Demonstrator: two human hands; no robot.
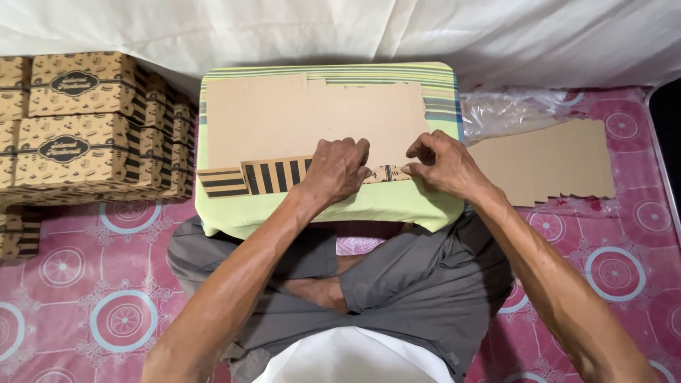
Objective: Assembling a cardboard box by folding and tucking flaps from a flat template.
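Flat cardboard box blank [312, 120] lies plain side up at centre frame, on a cushion w/ green cover [397, 206] across the person's lap. Its lower flap [266, 176] is folded up toward the viewer, showing the printed side w/ black and tan stripes.

Left hand [339, 169] sits centre frame, fingers curled and pressing down on the folded flap, knuckles up; not gripping anything as far as can be seen, just holding the fold flat. Right hand [445, 164] is just right of it, thumb and forefinger pinched on the right end of the same flap strip, other fingers bent loosely.

Judging by this, the step in hand is creasing the bottom flap along its fold line. The next move prob. calls for running pressure along the crease toward the left end, where the strip lies flat but unpressed, keeping the edge straight so the blank doesn't skew on the soft cushion.

Upper left of frame: stack of finished boxes [85, 128], tan w/ dark oval labels and striped sides. Right of frame: pile of more flat blanks [546, 163], plain side up, lying on the pink patterned mat [624, 248], w/ clear plastic wrap [511, 110] just behind. White cloth [355, 28] hangs across the top.
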